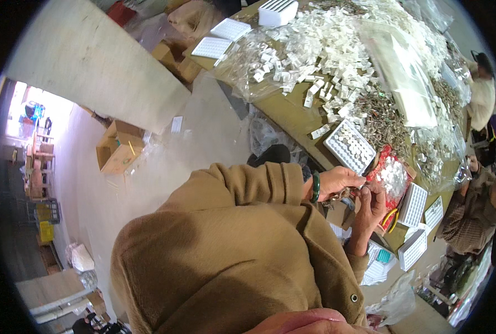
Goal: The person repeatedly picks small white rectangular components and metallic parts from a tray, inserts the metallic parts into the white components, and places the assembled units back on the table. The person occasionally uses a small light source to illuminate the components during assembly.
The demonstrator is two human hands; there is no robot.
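My left hand (338,182), with a dark green bangle at its wrist, reaches in from the left, its thumb and fingers pinched together. Close by, my right hand (371,207) comes up from below with its fingertips pressed together almost against the left ones. Whatever they pinch is too small to make out. Just beyond the left hand lies a white tray (337,146) of round pockets, partly filled with small pale pieces. A red-lined box (394,177) of small white parts sits beside both hands. Yellow-handled pliers (391,220) rest at its near edge.
Heaps of small white plastic parts (337,39) and brownish metal pieces (382,119) cover the table. A clear plastic bag (406,78) lies over them. More white trays (413,205) stand at the right. Another person (473,209) sits across. A cardboard box (118,147) stands on the floor.
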